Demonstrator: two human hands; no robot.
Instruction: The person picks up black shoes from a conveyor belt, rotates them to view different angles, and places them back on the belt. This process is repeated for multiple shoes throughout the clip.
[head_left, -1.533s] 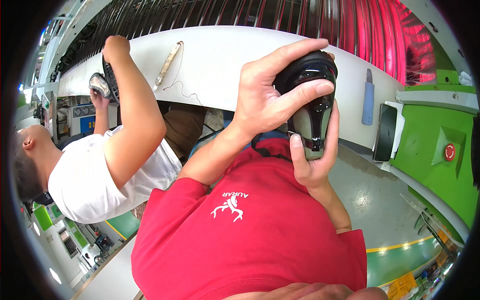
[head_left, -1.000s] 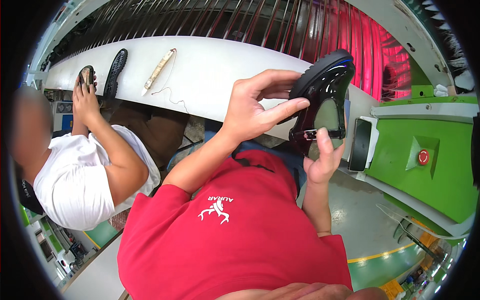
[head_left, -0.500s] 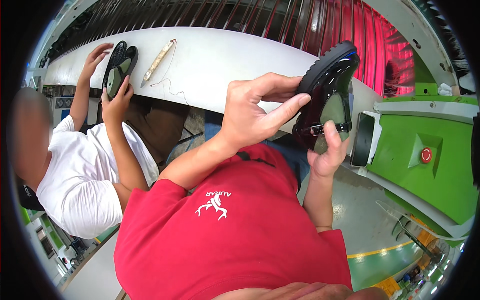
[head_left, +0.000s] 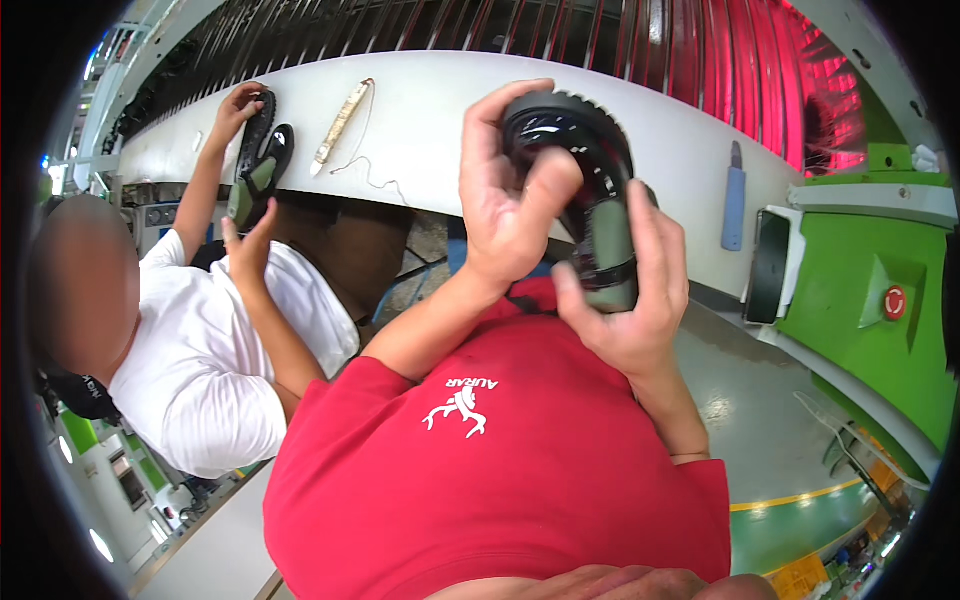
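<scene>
Black shoe sole (head_left: 590, 190) with an olive insert sits upper centre of the frame, left hand (head_left: 505, 200) clamped over its toe end, right hand (head_left: 630, 300) cupping the heel. Held up off the white conveyor belt (head_left: 430, 120), it might drop if either grip loosens.

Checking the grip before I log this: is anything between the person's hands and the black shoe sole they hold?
Nothing visible. The left hand and right hand both grip the black shoe sole directly, fingers pressed on its surface.
</scene>
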